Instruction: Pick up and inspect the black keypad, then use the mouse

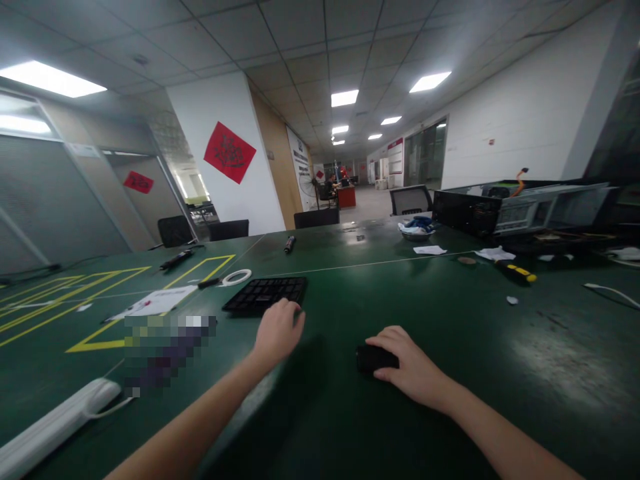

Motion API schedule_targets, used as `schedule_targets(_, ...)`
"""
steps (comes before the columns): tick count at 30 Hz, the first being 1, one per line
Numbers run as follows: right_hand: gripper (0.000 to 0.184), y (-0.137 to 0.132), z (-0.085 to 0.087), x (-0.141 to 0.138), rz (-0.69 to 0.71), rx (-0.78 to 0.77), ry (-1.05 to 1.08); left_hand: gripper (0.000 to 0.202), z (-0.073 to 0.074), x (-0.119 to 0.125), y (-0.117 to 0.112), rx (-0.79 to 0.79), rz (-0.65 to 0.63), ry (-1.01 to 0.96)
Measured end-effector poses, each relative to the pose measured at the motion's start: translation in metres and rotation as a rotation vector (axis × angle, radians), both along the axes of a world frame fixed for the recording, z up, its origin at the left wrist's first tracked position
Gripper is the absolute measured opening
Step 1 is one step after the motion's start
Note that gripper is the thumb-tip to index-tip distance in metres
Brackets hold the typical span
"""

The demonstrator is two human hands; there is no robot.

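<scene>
Ceiling lights shone over a long office, with a white pillar bearing a red sign at left and a white wall at right. Green and slightly glossy, the table filled the foreground; yellow tape marked out its left part. Near the middle lay a black panel with a gridded face turned up, its long axis running roughly left to right. The left hand, fingers curled, met the panel's near right corner; whether it gripped or merely rested could not be told. The right hand was closed about a small black object, right of the panel and well apart from it. This object's long axis also ran nearly left to right, its free end pointing left, toward the left forearm's side. A white ring lay just beyond the panel's left side. At far right stood an open metal case, with a yellow-and-black tool before it and a bowl to its left. Dark chairs lined the far edge.
</scene>
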State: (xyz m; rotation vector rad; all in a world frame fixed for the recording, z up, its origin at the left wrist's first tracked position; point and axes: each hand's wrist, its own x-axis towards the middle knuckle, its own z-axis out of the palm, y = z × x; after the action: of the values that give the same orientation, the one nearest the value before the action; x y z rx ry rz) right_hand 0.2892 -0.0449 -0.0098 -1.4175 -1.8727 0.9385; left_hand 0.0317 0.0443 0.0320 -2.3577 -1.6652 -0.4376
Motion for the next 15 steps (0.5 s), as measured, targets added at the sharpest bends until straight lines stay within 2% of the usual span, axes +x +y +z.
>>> schedule_targets(3,0.044,-0.001,-0.002,0.0,-0.002,0.03,-0.028,0.022,-0.021,0.014,-0.035,-0.129,-0.092,-0.002)
schedule_targets(5,0.044,0.0,-0.003,0.0,-0.005,0.041,-0.045,0.021,-0.03,0.018,-0.044,-0.153,-0.109,-0.003)
schedule_targets(11,0.045,-0.001,-0.003,-0.001,-0.007,0.041,-0.071,0.019,-0.036,0.018,-0.041,-0.083,-0.155,0.016)
schedule_targets(15,0.047,-0.002,0.002,0.002,-0.063,0.039,-0.039,0.019,-0.037,0.017,-0.042,0.047,-0.166,-0.051)
